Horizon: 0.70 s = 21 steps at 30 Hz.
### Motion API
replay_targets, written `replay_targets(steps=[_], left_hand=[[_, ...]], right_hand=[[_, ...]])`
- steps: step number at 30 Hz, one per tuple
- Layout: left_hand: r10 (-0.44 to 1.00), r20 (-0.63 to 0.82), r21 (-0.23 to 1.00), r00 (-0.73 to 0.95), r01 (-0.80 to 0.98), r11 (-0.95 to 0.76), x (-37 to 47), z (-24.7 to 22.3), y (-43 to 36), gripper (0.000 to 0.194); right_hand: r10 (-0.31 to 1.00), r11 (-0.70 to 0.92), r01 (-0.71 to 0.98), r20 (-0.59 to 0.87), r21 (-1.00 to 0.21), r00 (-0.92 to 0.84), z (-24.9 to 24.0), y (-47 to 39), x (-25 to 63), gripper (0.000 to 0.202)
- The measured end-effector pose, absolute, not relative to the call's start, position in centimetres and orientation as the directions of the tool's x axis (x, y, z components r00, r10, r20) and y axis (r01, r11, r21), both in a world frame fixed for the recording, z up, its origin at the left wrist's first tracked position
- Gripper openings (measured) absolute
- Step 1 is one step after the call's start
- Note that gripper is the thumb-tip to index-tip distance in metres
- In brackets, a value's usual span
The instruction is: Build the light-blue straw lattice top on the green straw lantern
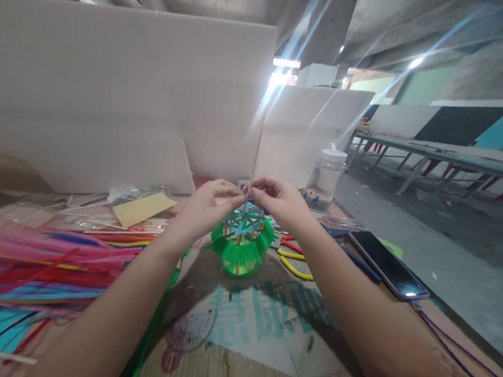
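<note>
Small lantern-shaped model with green fringe and blue lattice (241, 247) stands upright on the table (202, 373). It looks light and fragile (the thin fringe would probably bend), so its rounded base seems the safer hold. The right grip (283, 204) pinches a thin, pale wooden stick (256, 157) above it; the left grip (208, 209) narrows there, its hold unclear.

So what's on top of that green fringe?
A blue lattice, with a thin stick rising above it. The left hand and right hand cover part of the stick; that stretch can't be seen.
</note>
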<state>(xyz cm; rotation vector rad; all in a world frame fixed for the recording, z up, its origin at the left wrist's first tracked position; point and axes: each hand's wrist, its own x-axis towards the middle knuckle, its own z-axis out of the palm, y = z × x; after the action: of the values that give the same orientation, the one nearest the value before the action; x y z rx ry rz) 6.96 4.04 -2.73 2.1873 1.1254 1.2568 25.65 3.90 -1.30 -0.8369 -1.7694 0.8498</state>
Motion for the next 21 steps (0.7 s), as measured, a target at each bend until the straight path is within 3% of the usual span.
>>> replay_targets(steps=[3,21], left_hand=[[0.776,0.554,0.614,0.301,0.483,-0.625,6.36,-2.85,4.64,0.031],[0.800,0.502,0.663,0.329,0.447,-0.600,6.97,-2.87,4.10,0.026]], right_hand=[[0.825,0.528,0.144,0.466,-0.837,-0.320,-1.27,3.87,25.63,0.015],[0.822,0.525,0.108,0.470,-0.844,-0.323,-1.25,3.78,25.56,0.014]])
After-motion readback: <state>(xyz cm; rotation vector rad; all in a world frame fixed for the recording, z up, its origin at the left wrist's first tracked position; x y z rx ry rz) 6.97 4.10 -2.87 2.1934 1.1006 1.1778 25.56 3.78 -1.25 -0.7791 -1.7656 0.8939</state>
